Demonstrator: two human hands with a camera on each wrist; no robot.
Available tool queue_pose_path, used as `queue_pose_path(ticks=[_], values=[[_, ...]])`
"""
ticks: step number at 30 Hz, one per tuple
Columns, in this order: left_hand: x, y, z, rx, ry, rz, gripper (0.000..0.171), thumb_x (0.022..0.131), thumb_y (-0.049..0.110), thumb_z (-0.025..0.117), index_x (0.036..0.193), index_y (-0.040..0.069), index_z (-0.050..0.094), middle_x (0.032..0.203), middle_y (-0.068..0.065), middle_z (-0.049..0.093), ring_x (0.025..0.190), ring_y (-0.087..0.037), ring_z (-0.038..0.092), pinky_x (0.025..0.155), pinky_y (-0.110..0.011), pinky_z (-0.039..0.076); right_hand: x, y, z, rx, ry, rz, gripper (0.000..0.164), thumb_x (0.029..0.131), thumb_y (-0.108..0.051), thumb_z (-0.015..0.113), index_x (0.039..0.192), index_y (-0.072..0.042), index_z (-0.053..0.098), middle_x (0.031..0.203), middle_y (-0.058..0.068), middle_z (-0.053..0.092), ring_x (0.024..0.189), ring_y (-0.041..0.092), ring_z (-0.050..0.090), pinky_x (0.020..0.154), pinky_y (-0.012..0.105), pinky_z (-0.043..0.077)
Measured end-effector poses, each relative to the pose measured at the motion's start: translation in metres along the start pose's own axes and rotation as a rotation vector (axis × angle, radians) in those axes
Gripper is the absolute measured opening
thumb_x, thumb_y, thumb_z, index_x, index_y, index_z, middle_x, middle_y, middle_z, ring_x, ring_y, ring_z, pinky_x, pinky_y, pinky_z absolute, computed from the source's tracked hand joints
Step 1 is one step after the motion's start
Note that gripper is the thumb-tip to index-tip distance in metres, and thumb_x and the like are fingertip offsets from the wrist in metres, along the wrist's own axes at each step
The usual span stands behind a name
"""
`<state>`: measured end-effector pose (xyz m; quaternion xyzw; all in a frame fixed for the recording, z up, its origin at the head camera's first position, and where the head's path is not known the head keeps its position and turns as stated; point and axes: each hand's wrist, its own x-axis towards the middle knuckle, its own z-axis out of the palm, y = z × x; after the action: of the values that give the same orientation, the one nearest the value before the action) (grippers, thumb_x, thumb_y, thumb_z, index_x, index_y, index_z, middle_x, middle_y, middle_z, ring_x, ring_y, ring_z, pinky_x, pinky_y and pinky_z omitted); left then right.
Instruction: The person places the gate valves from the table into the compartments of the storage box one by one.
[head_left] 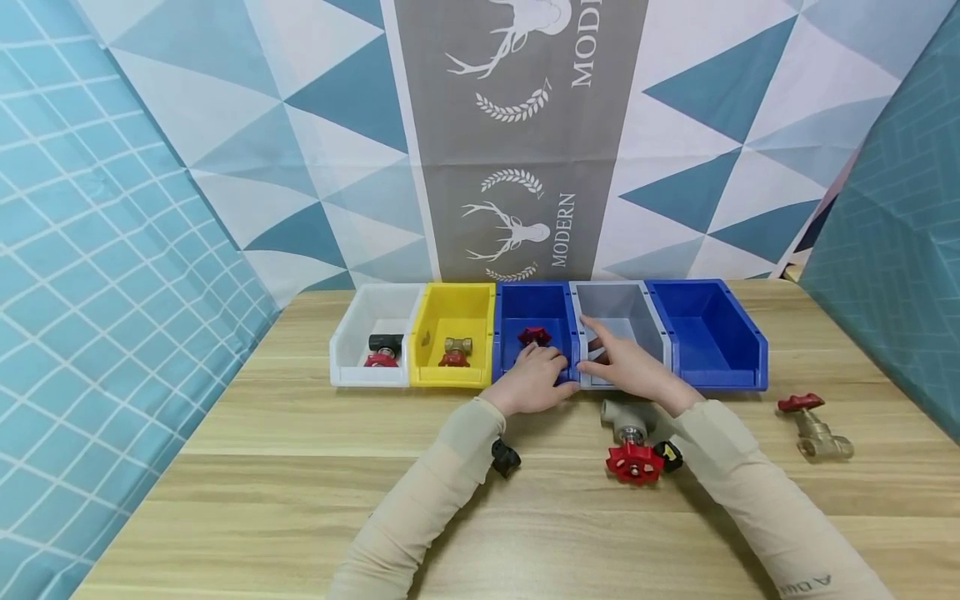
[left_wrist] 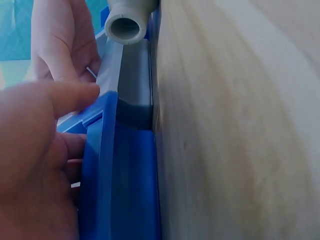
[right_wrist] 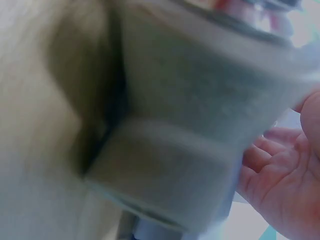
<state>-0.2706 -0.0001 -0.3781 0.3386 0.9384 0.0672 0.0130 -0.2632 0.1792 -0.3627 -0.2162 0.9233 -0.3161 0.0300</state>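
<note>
My left hand [head_left: 531, 382] reaches over the front wall of the middle blue bin [head_left: 510, 307], its fingers inside. Its thumb lies along the bin's front corner in the left wrist view, while the wall partly hides the fingers. Just beyond the fingertips is a valve's red handwheel [head_left: 534, 335]; the valve's body is hidden. My right hand [head_left: 630, 363] is over the grey bin [head_left: 618, 298], fingers spread and thumb by the divider with the blue bin. Beneath its wrist, a grey plastic valve [head_left: 628, 417] with a red handwheel stands on the table.
A white bin [head_left: 369, 377] and a yellow bin [head_left: 450, 377] each contain a red-handled valve. Another blue bin [head_left: 708, 333] ends the row at right. On the table [head_left: 300, 500] are a brass valve [head_left: 819, 437], a black fitting [head_left: 505, 458] and a black-and-yellow part [head_left: 669, 455].
</note>
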Motion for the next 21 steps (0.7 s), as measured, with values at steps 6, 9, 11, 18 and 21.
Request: queue_pose_path(ticks=[6, 9, 11, 18, 21], values=[[0.002, 0.000, 0.004, 0.016, 0.045, -0.001, 0.051, 0.084, 0.051, 0.038, 0.115, 0.013, 0.052, 0.116, -0.001, 0.050, 0.112, -0.014, 0.040, 0.099, -0.046, 0.017, -0.009, -0.004, -0.006, -0.052, 0.027, -0.070, 0.061, 0.083, -0.025, 0.055, 0.134, -0.012, 0.024, 0.105, 0.016, 0.055, 0.087, 0.025, 0.057, 0.071, 0.038, 0.047], [0.002, 0.001, 0.004, 0.012, 0.046, -0.012, 0.048, 0.085, 0.049, 0.039, 0.115, 0.013, 0.052, 0.116, -0.001, 0.050, 0.111, -0.015, 0.040, 0.099, -0.046, 0.018, -0.015, -0.005, -0.008, -0.069, 0.047, -0.093, 0.053, 0.083, -0.022, 0.054, 0.130, -0.012, 0.033, 0.110, 0.015, 0.053, 0.088, 0.024, 0.057, 0.071, 0.038, 0.047], [0.001, 0.002, 0.003, 0.010, 0.037, -0.020, 0.048, 0.085, 0.048, 0.039, 0.115, 0.013, 0.052, 0.117, -0.001, 0.049, 0.111, -0.016, 0.040, 0.099, -0.046, 0.018, -0.020, -0.006, -0.010, -0.082, 0.063, -0.107, 0.046, 0.084, -0.021, 0.053, 0.127, -0.011, 0.039, 0.113, 0.014, 0.052, 0.090, 0.024, 0.056, 0.072, 0.038, 0.047], [0.000, 0.003, 0.000, 0.035, 0.025, -0.027, 0.048, 0.084, 0.048, 0.040, 0.114, 0.012, 0.052, 0.115, -0.002, 0.050, 0.110, -0.019, 0.042, 0.099, -0.044, 0.019, -0.039, -0.013, -0.013, -0.160, 0.106, -0.123, 0.026, 0.083, -0.023, 0.054, 0.107, -0.011, 0.057, 0.101, 0.006, 0.055, 0.084, 0.017, 0.056, 0.067, 0.032, 0.048], [0.000, 0.003, 0.000, 0.041, 0.030, -0.020, 0.047, 0.084, 0.048, 0.040, 0.113, 0.012, 0.052, 0.113, -0.002, 0.050, 0.108, -0.019, 0.042, 0.099, -0.044, 0.020, -0.048, -0.018, -0.016, -0.200, 0.085, -0.135, 0.019, 0.083, -0.023, 0.055, 0.097, -0.012, 0.060, 0.091, 0.000, 0.056, 0.076, 0.011, 0.054, 0.063, 0.027, 0.047]])
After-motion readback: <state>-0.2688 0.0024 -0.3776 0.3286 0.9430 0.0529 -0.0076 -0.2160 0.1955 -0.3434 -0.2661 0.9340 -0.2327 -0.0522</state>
